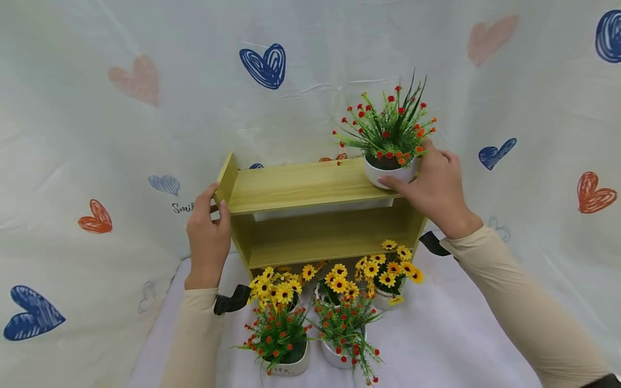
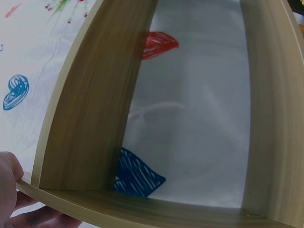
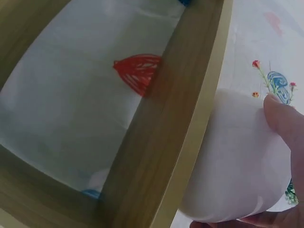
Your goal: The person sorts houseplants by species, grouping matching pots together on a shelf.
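1. Right hand (image 1: 439,186) clamped on the white pot (image 1: 383,178), thumb across the front, fingers round the right side; red flowers upright above.
2. Pot at the right end of the top board (image 1: 296,186) of the wooden shelf (image 1: 315,234), close to the front edge. Cannot tell full seating of the base.
3. Key relation: long axis of board left to right, bare stretch to the left of the pot. Right hand nearer, already on the pot.
4. Left hand (image 1: 208,234) pinching the left end panel (image 1: 227,175), well apart from the pot.
5. Below, in front of shelf: red-flowered plants (image 1: 281,334), yellow-flowered plants (image 1: 281,291).
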Action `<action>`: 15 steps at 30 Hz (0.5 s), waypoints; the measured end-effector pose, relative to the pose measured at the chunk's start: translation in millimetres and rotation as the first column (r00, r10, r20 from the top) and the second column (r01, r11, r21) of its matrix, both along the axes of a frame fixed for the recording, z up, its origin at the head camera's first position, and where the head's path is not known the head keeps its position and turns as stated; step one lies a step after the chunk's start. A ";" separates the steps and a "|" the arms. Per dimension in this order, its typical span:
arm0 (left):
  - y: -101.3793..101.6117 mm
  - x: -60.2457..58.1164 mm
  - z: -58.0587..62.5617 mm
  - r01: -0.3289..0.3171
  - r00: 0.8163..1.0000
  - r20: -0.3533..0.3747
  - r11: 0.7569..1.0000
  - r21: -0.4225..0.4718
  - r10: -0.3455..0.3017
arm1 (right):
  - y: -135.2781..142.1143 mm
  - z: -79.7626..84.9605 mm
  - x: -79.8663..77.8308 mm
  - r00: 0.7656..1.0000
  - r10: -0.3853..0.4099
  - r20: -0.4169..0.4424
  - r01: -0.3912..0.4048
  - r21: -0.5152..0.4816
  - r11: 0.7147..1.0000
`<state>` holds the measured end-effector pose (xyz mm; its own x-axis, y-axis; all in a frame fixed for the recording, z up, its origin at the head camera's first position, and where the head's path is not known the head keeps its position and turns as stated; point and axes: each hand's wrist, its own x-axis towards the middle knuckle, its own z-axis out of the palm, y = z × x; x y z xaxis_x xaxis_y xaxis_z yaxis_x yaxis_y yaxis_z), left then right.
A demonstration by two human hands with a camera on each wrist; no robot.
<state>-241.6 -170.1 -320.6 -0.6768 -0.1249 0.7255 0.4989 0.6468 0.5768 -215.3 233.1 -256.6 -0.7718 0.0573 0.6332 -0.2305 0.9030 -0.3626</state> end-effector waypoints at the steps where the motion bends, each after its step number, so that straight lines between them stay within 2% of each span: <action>1: -0.6 0.8 -0.2 -0.002 1.000 0.000 1.000 0.000 0.002 | -0.1 1.1 -1.6 1.000 -0.010 0.015 0.010 0.016 1.000; 5: -2.4 3.0 -1.6 -0.011 1.000 -0.002 1.000 0.000 0.011 | 1.1 3.5 -7.6 0.998 -0.040 0.042 0.036 0.090 0.995; 9: -2.3 3.3 -2.4 -0.017 1.000 -0.012 1.000 -0.001 0.017 | 4.2 3.9 -12.5 0.997 -0.073 0.030 0.067 0.160 0.985; 15: 1.0 1.6 -2.1 -0.010 1.000 -0.028 1.000 -0.008 0.009 | 10.8 5.4 -16.8 0.992 -0.118 0.035 0.108 0.211 0.971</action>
